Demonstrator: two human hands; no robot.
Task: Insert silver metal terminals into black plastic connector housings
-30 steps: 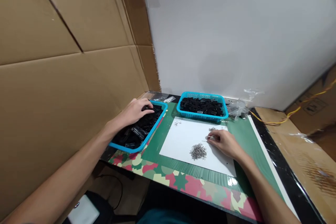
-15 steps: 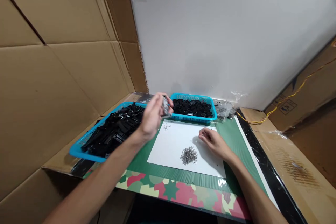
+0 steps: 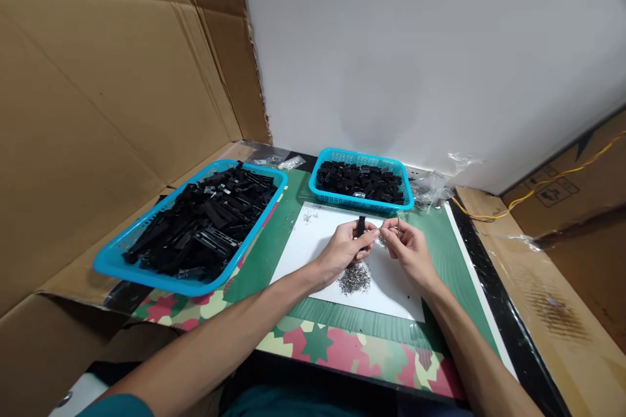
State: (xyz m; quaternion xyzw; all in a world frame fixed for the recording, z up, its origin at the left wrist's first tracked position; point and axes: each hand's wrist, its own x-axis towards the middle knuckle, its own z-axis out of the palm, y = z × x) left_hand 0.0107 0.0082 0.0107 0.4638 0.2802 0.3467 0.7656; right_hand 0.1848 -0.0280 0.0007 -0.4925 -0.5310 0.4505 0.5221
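My left hand (image 3: 342,253) is closed around a narrow black plastic piece (image 3: 361,224), whose upper end sticks up above the fingers. Fingertip to fingertip with it, my right hand (image 3: 408,249) is pinched closed over the white sheet (image 3: 298,267). Whatever lies in that pinch is too small to make out. Just below the hands is a pile of small silvery metal pieces (image 3: 355,279), partly covered by my left hand. A thinner scatter of metal pieces (image 3: 310,214) lies at the sheet's far left corner.
A large blue basket (image 3: 105,267) full of long black parts stands at the left. Behind the sheet is a smaller blue basket (image 3: 313,190) with black pieces. Clear plastic bags (image 3: 430,190) and a yellow cable (image 3: 508,210) lie at the right. Cardboard (image 3: 98,111) walls the left side.
My left hand has come right and down from beside the baskets to meet my right hand, which has risen slightly. The camera view has tilted downward.
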